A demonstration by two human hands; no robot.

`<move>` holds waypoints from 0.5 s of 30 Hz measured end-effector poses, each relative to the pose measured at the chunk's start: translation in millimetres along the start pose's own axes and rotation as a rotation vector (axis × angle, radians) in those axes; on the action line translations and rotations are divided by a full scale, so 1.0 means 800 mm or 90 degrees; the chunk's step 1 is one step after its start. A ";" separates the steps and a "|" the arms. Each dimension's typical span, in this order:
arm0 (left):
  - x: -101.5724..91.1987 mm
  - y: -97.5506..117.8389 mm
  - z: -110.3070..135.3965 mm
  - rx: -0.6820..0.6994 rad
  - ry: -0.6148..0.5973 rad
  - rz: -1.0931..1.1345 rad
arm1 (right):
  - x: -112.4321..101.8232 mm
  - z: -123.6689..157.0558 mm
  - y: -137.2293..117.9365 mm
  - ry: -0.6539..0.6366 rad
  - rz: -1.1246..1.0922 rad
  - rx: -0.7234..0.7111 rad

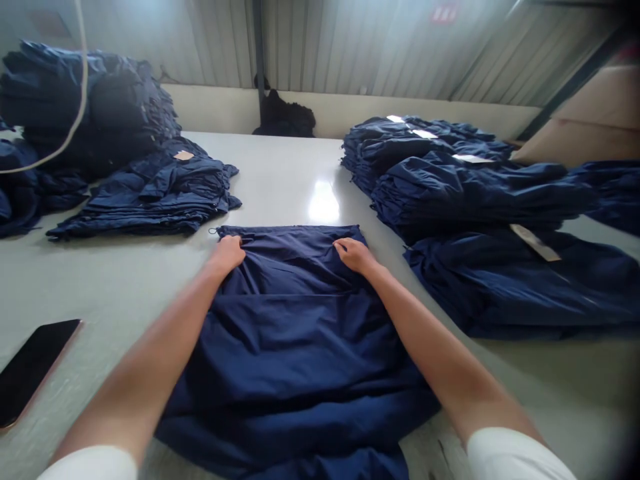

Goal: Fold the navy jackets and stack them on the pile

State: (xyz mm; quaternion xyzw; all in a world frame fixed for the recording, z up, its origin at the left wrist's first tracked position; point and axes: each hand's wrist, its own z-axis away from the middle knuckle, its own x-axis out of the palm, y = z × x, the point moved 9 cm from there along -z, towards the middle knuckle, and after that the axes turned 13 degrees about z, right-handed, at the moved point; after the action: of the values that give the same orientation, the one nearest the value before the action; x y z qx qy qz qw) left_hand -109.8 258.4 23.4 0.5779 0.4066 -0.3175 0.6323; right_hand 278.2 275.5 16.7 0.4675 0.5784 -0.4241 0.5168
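A navy blue garment [300, 347] lies spread over the table in front of me, its hemmed far edge pointing away and its near part bunched in folds. A seam crosses it below my hands, and a small cord loop sticks out at its far left corner. My left hand [231, 252] is closed on the cloth near that corner. At the far right side my right hand [353, 253] pinches the same cloth between thumb and fingers. Both arms are stretched forward, and the cloth between the hands is slightly wrinkled.
Folded navy garments are stacked at the left [160, 193] and right [470, 193], some with paper tags. A phone [37, 367] lies at the near left of the white table [280, 173]. A pale cable [83, 87] hangs at the upper left. Dark cloth [287, 117] sits beyond the far edge.
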 end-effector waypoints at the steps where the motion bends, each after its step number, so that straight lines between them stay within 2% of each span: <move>1: 0.006 -0.013 -0.008 -0.037 0.023 -0.007 | 0.016 -0.010 0.013 -0.013 0.003 0.021; 4: 0.019 -0.048 -0.018 -0.106 0.079 -0.015 | 0.055 -0.021 0.056 -0.046 0.006 0.109; 6: 0.023 -0.063 -0.018 -0.124 0.092 -0.016 | 0.067 -0.020 0.072 -0.050 -0.005 0.131; 8: 0.017 -0.062 -0.016 -0.101 0.139 -0.030 | 0.059 -0.017 0.075 0.007 -0.009 0.118; 11: 0.003 -0.033 -0.011 0.033 0.221 -0.034 | 0.020 -0.007 0.071 0.186 -0.003 0.102; 12: 0.005 -0.023 -0.012 0.073 0.210 -0.024 | 0.011 -0.004 0.068 0.223 -0.006 0.092; 13: 0.011 -0.018 -0.015 0.092 0.175 -0.013 | 0.009 -0.003 0.066 0.223 -0.012 0.081; 15: 0.032 -0.020 -0.025 0.068 0.073 -0.011 | 0.025 -0.009 0.063 0.132 -0.013 0.071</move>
State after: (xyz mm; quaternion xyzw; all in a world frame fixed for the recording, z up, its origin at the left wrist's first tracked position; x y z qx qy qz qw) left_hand -114.6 277.5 -6.4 0.6247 0.4296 -0.3105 0.5734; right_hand 325.8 294.7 -2.5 0.5306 0.6089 -0.4104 0.4234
